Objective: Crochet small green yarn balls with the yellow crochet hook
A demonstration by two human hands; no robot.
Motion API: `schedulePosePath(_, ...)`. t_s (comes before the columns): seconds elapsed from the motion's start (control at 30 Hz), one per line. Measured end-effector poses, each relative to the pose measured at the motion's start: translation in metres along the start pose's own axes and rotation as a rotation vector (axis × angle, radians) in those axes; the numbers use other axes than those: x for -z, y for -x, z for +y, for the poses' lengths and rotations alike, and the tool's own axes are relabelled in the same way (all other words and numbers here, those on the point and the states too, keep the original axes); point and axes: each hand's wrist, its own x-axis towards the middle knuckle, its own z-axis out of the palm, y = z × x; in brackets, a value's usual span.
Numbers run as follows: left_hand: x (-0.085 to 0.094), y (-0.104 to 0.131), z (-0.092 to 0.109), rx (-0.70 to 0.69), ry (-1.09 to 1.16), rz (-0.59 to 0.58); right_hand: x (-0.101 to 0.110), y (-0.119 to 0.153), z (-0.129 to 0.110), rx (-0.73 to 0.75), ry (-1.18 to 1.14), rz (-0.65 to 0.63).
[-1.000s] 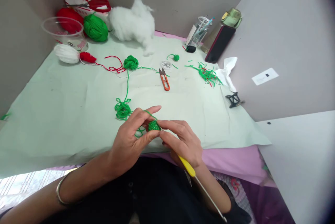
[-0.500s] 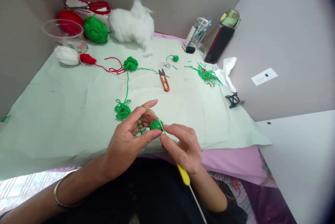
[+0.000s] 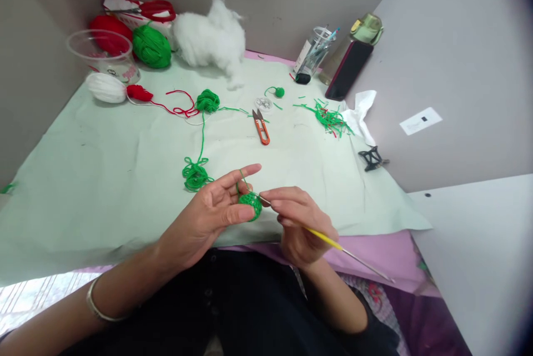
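Note:
My left hand (image 3: 222,206) pinches a small round green crochet piece (image 3: 251,207) between thumb and fingers, its index finger stretched out with green yarn looped over it. In my right hand (image 3: 306,222) is a crochet hook (image 3: 327,239) with a yellow handle, held like a pen. The hook's metal tip meets the right upper edge of the piece, and its other metal end points down to the right. Beyond my left hand lies a loose green yarn coil (image 3: 195,174), linked by a strand to a green yarn bundle (image 3: 207,101).
Orange thread snips (image 3: 261,128) lie mid-table near a small clear dish (image 3: 264,104) and a little green ball (image 3: 279,92). Yarn scraps (image 3: 331,120) and a black claw clip (image 3: 373,159) are at right. White stuffing (image 3: 210,39) and yarn balls stand at the back.
My right hand has turned, swinging the hook's handle from pointing steeply down to slanting out right. My left index finger has straightened, and the crochet piece sits slightly lower and shows more.

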Motion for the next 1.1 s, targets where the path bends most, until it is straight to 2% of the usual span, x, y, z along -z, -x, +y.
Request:
schedulePosePath(0.07, 0.002, -0.001, 0.001, -0.045, -0.071, 0.027, 0.002, -0.007, -0.006, 0.132, -0.098, 0.108)
schedulePosePath(0.13, 0.004, -0.001, 0.003, -0.078, -0.145, 0.042, 0.007, -0.012, -0.010, 0.171, -0.171, 0.100)
schedulePosePath(0.2, 0.005, -0.001, 0.005, -0.090, -0.201, 0.049, 0.011, -0.015, -0.012, 0.098, -0.249, 0.080)
schedulePosePath(0.3, 0.007, -0.001, 0.008, -0.076, -0.241, 0.046, 0.013, -0.016, -0.011, -0.095, -0.424, 0.111)
schedulePosePath(0.4, 0.008, -0.003, 0.009, -0.044, -0.179, 0.001, 0.012, -0.017, -0.010, -0.238, -0.575, 0.124)
schedulePosePath(0.57, 0.010, -0.007, 0.009, 0.026, -0.033, -0.139, 0.012, -0.022, -0.009, -0.344, -0.721, 0.111)
schedulePosePath(0.73, 0.007, -0.005, 0.009, 0.043, -0.044, -0.189, 0.010, -0.023, -0.010, -0.419, -0.814, 0.097)
schedulePosePath(0.83, 0.006, -0.004, 0.006, -0.022, -0.132, -0.186, 0.004, -0.019, -0.010, -0.342, -0.789, 0.108)
schedulePosePath(0.93, 0.008, -0.005, 0.002, -0.091, -0.231, -0.142, -0.001, -0.016, -0.009, -0.197, -0.588, 0.142)
schedulePosePath(1.1, 0.010, -0.006, -0.002, -0.121, -0.325, -0.068, -0.004, -0.015, -0.009, -0.041, -0.313, 0.079)
